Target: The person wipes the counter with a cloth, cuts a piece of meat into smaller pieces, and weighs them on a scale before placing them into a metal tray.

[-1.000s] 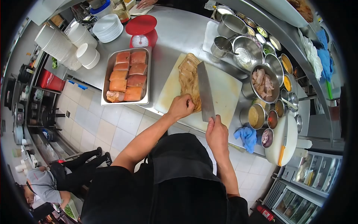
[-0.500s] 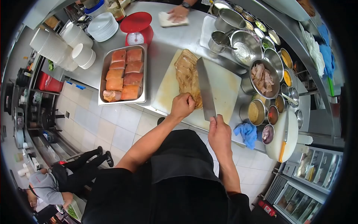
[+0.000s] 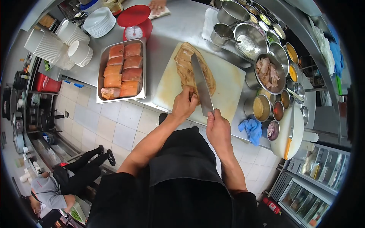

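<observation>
A long piece of cooked meat (image 3: pixel 185 62) lies on the white cutting board (image 3: pixel 232 81). My right hand (image 3: pixel 218 131) is wrapped round the handle of a large knife (image 3: pixel 202 83), whose blade lies over the meat lengthwise, with meat showing on both sides of it. At the near end of the meat, my left hand (image 3: pixel 184 103) presses on it with curled fingers. Left of the board stands a metal tray (image 3: pixel 144 70) with several blocks of raw meat (image 3: pixel 113 70).
A red scale (image 3: pixel 142 22), stacked plates (image 3: pixel 99 22) and white tubs (image 3: pixel 78 52) stand at the left. Metal pots (image 3: pixel 249 41), a bowl of sliced meat (image 3: pixel 268 74), a blue cloth (image 3: pixel 251 130) and another knife (image 3: pixel 291 133) are at the right. A co-worker's hand (image 3: pixel 157 4) wipes beyond.
The blade has moved left from the meat's right edge to over the meat, and more meat shows to its right. The co-worker's hand and cloth have moved left and away.
</observation>
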A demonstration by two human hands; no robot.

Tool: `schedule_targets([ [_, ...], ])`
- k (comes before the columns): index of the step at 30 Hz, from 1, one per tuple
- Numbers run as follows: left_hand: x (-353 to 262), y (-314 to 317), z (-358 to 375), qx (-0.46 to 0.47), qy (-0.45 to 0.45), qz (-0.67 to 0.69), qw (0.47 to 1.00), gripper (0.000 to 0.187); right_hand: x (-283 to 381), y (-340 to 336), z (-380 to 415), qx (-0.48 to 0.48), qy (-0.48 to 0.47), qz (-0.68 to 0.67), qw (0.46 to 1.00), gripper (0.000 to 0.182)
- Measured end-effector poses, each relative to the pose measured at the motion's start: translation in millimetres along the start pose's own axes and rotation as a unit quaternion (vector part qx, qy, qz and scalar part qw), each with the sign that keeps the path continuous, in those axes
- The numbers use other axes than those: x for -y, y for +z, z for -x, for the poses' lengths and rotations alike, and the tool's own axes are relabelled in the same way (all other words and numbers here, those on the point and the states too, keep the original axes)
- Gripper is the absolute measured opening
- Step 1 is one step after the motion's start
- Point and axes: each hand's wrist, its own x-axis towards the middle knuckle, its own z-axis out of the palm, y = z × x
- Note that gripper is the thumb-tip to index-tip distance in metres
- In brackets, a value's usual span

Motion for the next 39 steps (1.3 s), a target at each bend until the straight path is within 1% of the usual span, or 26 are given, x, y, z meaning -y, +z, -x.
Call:
schedule_targets([
  [1, -0.6, -1.5, -0.4, 0.004, 0.001, 0.0, 1.0, 0.019, 0.0, 0.2, 0.9, -0.002, 0.003, -0.001, 1.0, 0.013],
  [3, 0.9, -8.0, -2.8, 0.031, 0.056, -0.021, 0.998, 0.017, 0.4, 0.9, 1.8, -0.003, 0.008, 0.006, 1.0, 0.013],
  [4, 3.8, -11.4, -5.2, 0.035, 0.057, -0.022, 0.998, 0.017, 0.5, 2.0, 2.1, -0.005, 0.012, 0.005, 1.0, 0.013],
  [6, 10.8, -18.2, -12.4, 0.134, -0.015, 0.044, 0.99, 0.021, 0.1, 4.0, 1.9, -0.008, 0.008, 0.011, 1.0, 0.013],
  [7, 14.1, -23.2, -14.8, 0.138, -0.015, 0.044, 0.989, 0.021, -0.6, 4.9, 2.2, -0.009, 0.012, 0.01, 1.0, 0.013],
  [9, 16.4, -31.2, -19.4, 0.193, 0.029, 0.007, 0.981, 0.033, -2.2, 6.4, 1.7, -0.017, 0.011, 0.016, 1.0, 0.014],
  [10, 14.9, -31.1, -19.5, 0.196, 0.03, 0.007, 0.98, 0.033, -2.7, 6.0, 1.2, -0.018, 0.014, 0.015, 1.0, 0.014],
  [12, 8.8, -32.6, -18.3, 0.219, 0.066, -0.015, 0.973, 0.044, -5.1, 4.2, -0.4, 0.001, 0.057, 0.036, 0.998, 0.013],
  [13, -2.4, -33.0, -18.2, 0.221, 0.066, -0.014, 0.973, 0.044, -7.5, 3.3, -1.1, 0.001, 0.058, 0.036, 0.998, 0.013],
  [15, -23.4, -26.0, -18.9, 0.235, 0.01, -0.104, 0.966, 0.052, -15.2, 0.7, -3.2, -0.009, 0.066, 0.064, 0.996, 0.014],
  [16, -24.0, -18.3, -19.9, 0.237, 0.011, -0.104, 0.966, 0.052, -21.4, 0.1, -5.2, -0.01, 0.068, 0.064, 0.996, 0.014],
  [18, -21.4, -3.1, -21.3, 0.209, 0.032, -0.158, 0.965, 0.059, -39.5, 0.4, -7.8, -0.017, 0.097, 0.088, 0.991, 0.014],
  [19, -19.4, 1.1, -23.3, 0.213, 0.035, -0.158, 0.964, 0.059, -49.9, 0.3, -9.1, -0.034, 0.11, 0.051, 0.992, 0.016],
  [21, -25.1, 8.6, -28.7, 0.158, 0.093, -0.205, 0.961, 0.061, -59.8, -3.1, -8.2, -0.037, 0.116, 0.032, 0.992, 0.017],
  [22, -32.2, 8.6, -29.3, 0.164, 0.098, -0.204, 0.96, 0.061, -63.7, -5.7, -7.0, -0.037, 0.118, 0.012, 0.992, 0.017],
  [23, -40.0, 5.4, -29.7, 0.197, 0.058, -0.22, 0.954, 0.058, -66.3, -4.8, -4.0, -0.06, 0.102, -0.008, 0.993, 0.017],
  [24, -48.8, 3.8, -31.1, 0.227, 0.018, -0.238, 0.944, 0.055, -67.2, -4.5, -0.9, -0.069, 0.107, -0.009, 0.992, 0.017],
  [25, -51.0, 6.6, -31.8, 0.231, 0.025, -0.239, 0.943, 0.055, -67.6, -4.3, 2.6, -0.087, 0.117, -0.034, 0.989, 0.017],
  [26, -52.5, 9.9, -31.3, 0.183, 0.11, -0.242, 0.947, 0.052, -69.0, -5.7, 6.8, -0.103, 0.126, -0.059, 0.985, 0.016],
  [27, -53.8, 13.6, -32.4, 0.131, 0.193, -0.241, 0.942, 0.048, -70.2, -9.1, 9.7, -0.096, 0.143, -0.078, 0.982, 0.016],
  [28, -54.0, 19.1, -33.2, 0.133, 0.197, -0.242, 0.941, 0.048, -71.6, -11.9, 13.5, -0.1, 0.144, -0.08, 0.981, 0.016],
  [30, -51.5, 33.4, -38.7, 0.197, 0.218, -0.304, 0.906, 0.044, -74.3, -17.1, 16.3, -0.078, 0.17, -0.136, 0.973, 0.018],
  [34, -30.9, 52.2, -44.4, 0.181, 0.255, -0.347, 0.884, 0.04, -83.6, -10.9, 19.5, -0.071, 0.171, -0.151, 0.971, 0.02],
  [36, -23.8, 45.1, -47.8, 0.182, 0.305, -0.22, 0.909, 0.037, -88.6, -4.7, 17.6, -0.092, 0.139, -0.103, 0.981, 0.019],
  [37, -22.7, 44.3, -51.4, 0.178, 0.307, -0.227, 0.907, 0.037, -89.1, -2.8, 15.9, -0.094, 0.133, -0.109, 0.981, 0.019],
  [39, -19.2, 45.9, -47.5, 0.154, 0.34, -0.204, 0.905, 0.035, -89.1, 2.6, 21.5, -0.077, 0.135, -0.042, 0.987, 0.017],
])
